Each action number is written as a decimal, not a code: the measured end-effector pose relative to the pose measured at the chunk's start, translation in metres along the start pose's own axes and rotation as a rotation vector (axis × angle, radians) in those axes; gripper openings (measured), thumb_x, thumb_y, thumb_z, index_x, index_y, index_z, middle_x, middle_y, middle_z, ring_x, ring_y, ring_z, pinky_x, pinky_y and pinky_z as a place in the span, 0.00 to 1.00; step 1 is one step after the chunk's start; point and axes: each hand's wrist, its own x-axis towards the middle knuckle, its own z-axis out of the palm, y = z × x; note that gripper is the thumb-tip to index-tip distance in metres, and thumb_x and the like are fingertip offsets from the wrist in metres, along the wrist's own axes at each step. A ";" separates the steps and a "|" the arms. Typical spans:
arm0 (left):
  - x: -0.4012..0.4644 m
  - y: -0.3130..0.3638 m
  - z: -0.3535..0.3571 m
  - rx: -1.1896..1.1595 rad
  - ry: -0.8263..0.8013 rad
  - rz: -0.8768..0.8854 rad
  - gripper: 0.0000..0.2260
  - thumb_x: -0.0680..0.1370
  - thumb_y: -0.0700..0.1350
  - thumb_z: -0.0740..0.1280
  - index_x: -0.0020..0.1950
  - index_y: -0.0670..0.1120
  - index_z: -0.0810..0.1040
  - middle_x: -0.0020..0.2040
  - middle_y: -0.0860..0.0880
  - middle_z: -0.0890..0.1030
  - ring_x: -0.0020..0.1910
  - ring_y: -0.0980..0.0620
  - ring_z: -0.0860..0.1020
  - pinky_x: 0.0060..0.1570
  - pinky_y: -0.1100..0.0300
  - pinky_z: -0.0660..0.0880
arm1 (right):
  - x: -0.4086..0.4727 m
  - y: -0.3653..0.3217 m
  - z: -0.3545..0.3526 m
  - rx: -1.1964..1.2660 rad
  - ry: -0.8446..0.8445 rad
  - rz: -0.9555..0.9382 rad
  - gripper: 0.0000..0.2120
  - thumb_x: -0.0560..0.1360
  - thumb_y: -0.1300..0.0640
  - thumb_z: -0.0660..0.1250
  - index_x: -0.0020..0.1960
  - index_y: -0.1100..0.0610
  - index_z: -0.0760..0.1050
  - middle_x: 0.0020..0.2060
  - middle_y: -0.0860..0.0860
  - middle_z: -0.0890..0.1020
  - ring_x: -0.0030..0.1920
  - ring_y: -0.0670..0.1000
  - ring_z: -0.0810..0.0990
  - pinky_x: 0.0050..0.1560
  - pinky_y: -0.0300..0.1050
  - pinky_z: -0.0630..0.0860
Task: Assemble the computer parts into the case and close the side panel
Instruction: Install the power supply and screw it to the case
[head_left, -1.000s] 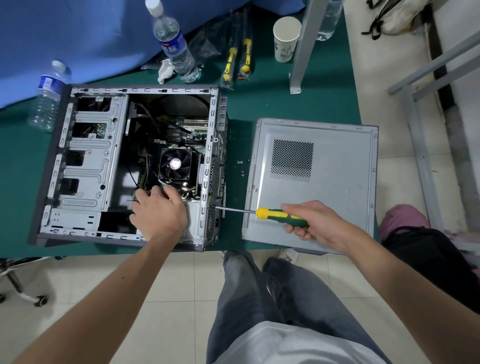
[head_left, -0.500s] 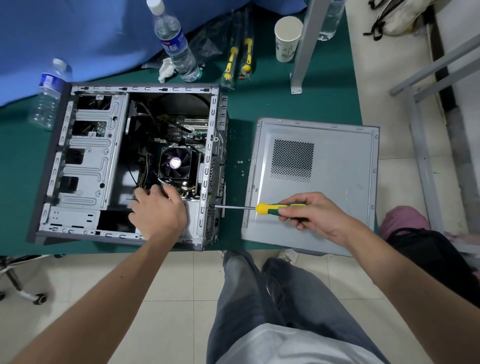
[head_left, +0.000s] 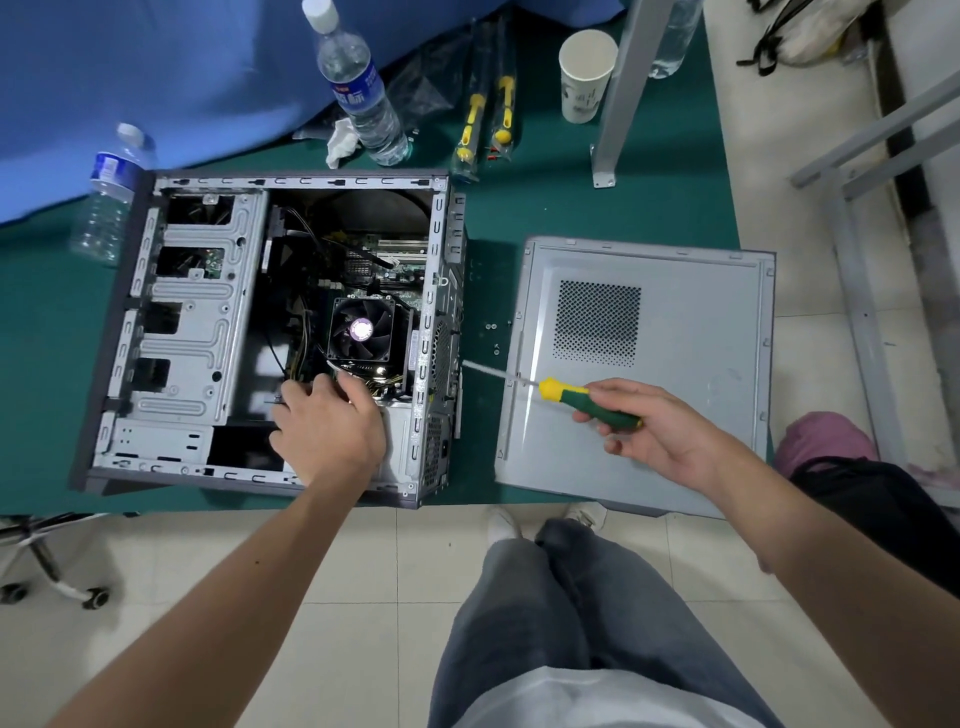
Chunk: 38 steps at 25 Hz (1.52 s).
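Green-and-yellow plastic filled the right hand (head_left: 660, 431), whose fingers curled round the screwdriver (head_left: 587, 402) over the side panel (head_left: 675, 312). The left hand (head_left: 327, 426) reached into the open case (head_left: 208, 332), fingers bent near the fan (head_left: 361, 330); what it gripped was hidden. Loose screws (head_left: 491, 327) lay between case and panel. Half a second before, the blade touched the case's rear; it had since lifted clear. The panel overhung the table edge (head_left: 467, 496).

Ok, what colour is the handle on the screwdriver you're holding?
Green with a yellow collar by the shaft, on the screwdriver in the right hand; head view.
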 end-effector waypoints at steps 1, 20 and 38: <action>0.000 -0.001 0.000 0.001 -0.001 0.001 0.25 0.81 0.55 0.48 0.57 0.39 0.77 0.58 0.38 0.72 0.56 0.36 0.70 0.53 0.42 0.67 | 0.004 0.003 0.003 0.089 -0.013 0.022 0.13 0.68 0.54 0.74 0.51 0.55 0.83 0.49 0.59 0.84 0.37 0.48 0.77 0.36 0.40 0.75; 0.003 -0.003 0.006 0.017 0.020 0.000 0.23 0.81 0.54 0.50 0.55 0.40 0.78 0.57 0.39 0.73 0.55 0.37 0.71 0.51 0.44 0.67 | 0.145 -0.010 0.111 -0.805 0.708 -0.177 0.10 0.72 0.53 0.72 0.38 0.55 0.73 0.31 0.50 0.77 0.35 0.55 0.78 0.28 0.40 0.65; 0.003 -0.002 0.003 0.005 0.014 0.004 0.23 0.82 0.55 0.49 0.57 0.41 0.78 0.59 0.39 0.72 0.58 0.37 0.70 0.55 0.43 0.66 | 0.094 0.021 0.095 -0.214 0.471 -0.247 0.03 0.73 0.62 0.67 0.41 0.58 0.77 0.34 0.53 0.80 0.23 0.45 0.76 0.27 0.39 0.73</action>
